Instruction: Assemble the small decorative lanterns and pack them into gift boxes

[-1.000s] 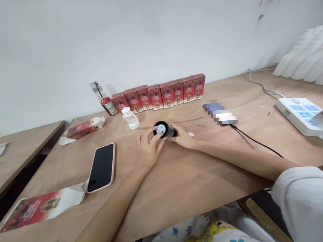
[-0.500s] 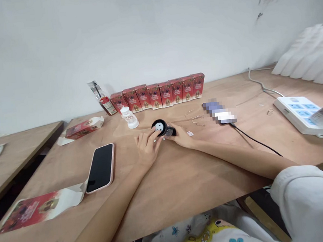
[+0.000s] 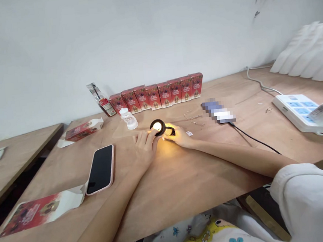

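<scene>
A small black round lamp (image 3: pixel 158 127) lies on its side on the wooden table (image 3: pixel 183 179), its face glowing warm yellow. My right hand (image 3: pixel 179 135) is wrapped around its body from the right. My left hand (image 3: pixel 144 145) rests at its left side, fingertips touching the lit face. A small clear plastic dome (image 3: pixel 128 118) with a white base stands just behind and to the left. A row of several red boxes (image 3: pixel 159 94) lines the wall behind.
A black phone in a pink case (image 3: pixel 101 169) lies left of my hands. Opened red boxes lie at front left (image 3: pixel 36 210) and back left (image 3: pixel 83 129). A cabled device (image 3: pixel 218 112), bent wires (image 3: pixel 195 118) and a white power strip (image 3: pixel 302 113) sit to the right.
The lamp has lit up, glowing yellow onto my fingers; it was dark before. My hands have stayed around it almost unmoved.
</scene>
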{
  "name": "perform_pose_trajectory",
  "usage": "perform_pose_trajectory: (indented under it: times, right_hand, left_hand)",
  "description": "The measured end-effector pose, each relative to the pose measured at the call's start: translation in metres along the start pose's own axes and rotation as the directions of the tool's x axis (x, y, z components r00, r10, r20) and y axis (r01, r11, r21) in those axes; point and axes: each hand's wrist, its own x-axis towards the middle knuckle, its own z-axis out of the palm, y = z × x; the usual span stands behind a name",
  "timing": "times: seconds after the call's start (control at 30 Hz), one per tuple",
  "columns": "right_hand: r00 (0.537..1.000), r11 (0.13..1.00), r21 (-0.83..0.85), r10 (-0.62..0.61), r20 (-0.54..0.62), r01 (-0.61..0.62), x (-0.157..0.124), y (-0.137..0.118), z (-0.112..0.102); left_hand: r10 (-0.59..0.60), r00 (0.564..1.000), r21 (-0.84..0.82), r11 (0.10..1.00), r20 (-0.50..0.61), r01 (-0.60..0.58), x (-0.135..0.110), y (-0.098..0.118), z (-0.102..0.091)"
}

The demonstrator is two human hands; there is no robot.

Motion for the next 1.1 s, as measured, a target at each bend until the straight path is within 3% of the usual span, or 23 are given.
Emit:
perform_pose_trajectory:
  times: [0.17,0.27,0.37,0.47,0.6,0.67,0.77,0.97,1.1]
  right_hand:
    - [0.998,0.998,-0.034,0.052,-0.036,-0.053,0.001,0.001,0.0]
    - [0.993,0.991,0.088,0.103,-0.056,-0.098,0.002,0.005,0.001]
    - [0.973,0.948,0.28,0.192,-0.129,-0.15,0.003,0.008,0.002]
    - [0.952,0.905,0.393,0.25,-0.179,-0.164,0.004,0.008,0.002]
    - [0.952,0.894,0.412,0.259,-0.161,-0.173,0.004,0.006,0.002]
    - [0.952,0.892,0.418,0.261,-0.162,-0.173,0.004,0.005,0.003]
    - [0.953,0.891,0.421,0.256,-0.162,-0.168,0.004,0.005,0.003]
    - [0.959,0.898,0.407,0.242,-0.148,-0.164,0.004,0.005,0.003]
    - [0.961,0.906,0.388,0.239,-0.138,-0.17,0.004,0.005,0.002]
  left_hand:
    - [-0.048,0.994,-0.08,0.996,-0.103,0.04,-0.008,-0.001,0.018]
    - [-0.176,0.98,-0.163,0.973,-0.089,0.16,-0.014,0.0,0.029]
    - [-0.337,0.941,-0.208,0.919,0.028,0.335,-0.015,0.0,0.033]
    - [-0.365,0.904,-0.168,0.899,0.225,0.405,-0.011,-0.001,0.034]
    - [-0.387,0.747,-0.095,0.854,0.541,0.511,-0.003,-0.004,0.036]
    - [-0.381,0.693,-0.091,0.836,0.613,0.541,-0.001,-0.004,0.036]
    - [-0.382,0.65,-0.103,0.809,0.657,0.579,-0.001,-0.005,0.037]
    - [-0.402,0.641,-0.137,0.77,0.654,0.623,-0.001,-0.006,0.04]
    - [-0.407,0.69,-0.185,0.768,0.599,0.613,-0.003,-0.007,0.041]
